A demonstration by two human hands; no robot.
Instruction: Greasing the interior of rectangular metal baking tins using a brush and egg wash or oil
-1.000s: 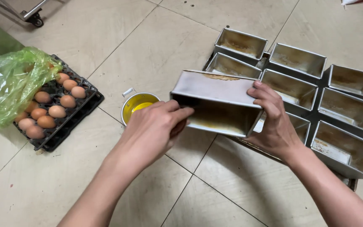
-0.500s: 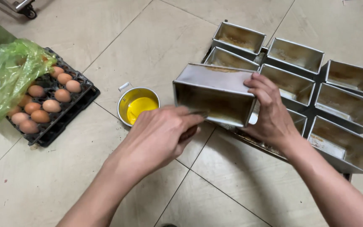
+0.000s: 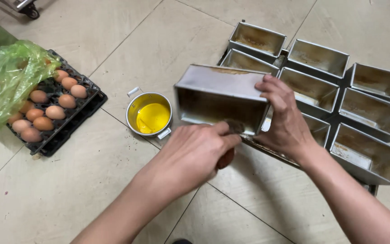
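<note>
Left hand (image 3: pixel 195 156) is gripping a brush (image 3: pixel 231 142), greasing inside the tilted loaf tin (image 3: pixel 220 97) your right hand (image 3: pixel 283 119) is clasping; next, I judge, you're needing more oil from the bowl (image 3: pixel 150 115).

Both forearms are bare to the frame's edge, with no sleeves, gloves, watch or rings showing on the left hand (image 3: pixel 190 156) or right hand (image 3: pixel 285 119).

A black egg tray (image 3: pixel 68 124) lies on the floor, left of the small yellow bowl (image 3: pixel 150 115), holding brown eggs (image 3: pixel 53 112). A crumpled green plastic bag (image 3: pixel 5 81) covers the tray's left end. No labels, signs or screens show.
</note>
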